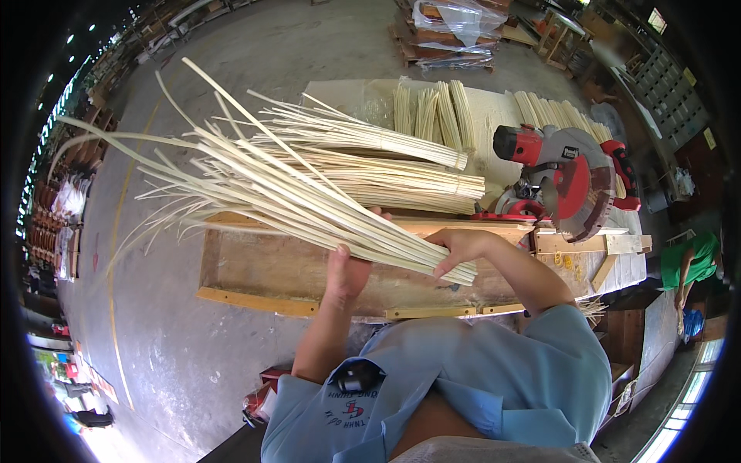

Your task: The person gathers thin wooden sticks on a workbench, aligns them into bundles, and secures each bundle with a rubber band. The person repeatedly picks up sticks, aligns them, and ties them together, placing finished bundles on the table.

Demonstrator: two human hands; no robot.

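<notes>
A thick bundle of pale rattan-like strips [309, 208] lies across both my hands, its cut ends at the right and its long loose ends fanning out to the upper left. My left hand [349, 270] is closed round the bundle's middle from below. Near the even right ends, my right hand [459, 251] grips the strips from above. Behind them two more bundles rest on the bench: a tied bundle [370, 139] farther back and another bundle [401, 184] just in front of it. Below my hands is a shallow wooden trough [262, 270] with a raised edge.
A red miter saw [571, 174] with a large round blade stands right of the bundles. Short cut bundles [436, 116] lie at the back, with more strips [559, 112] behind the saw. A person in green [691, 262] is at the far right. Wrapped pallets [455, 31] stand beyond.
</notes>
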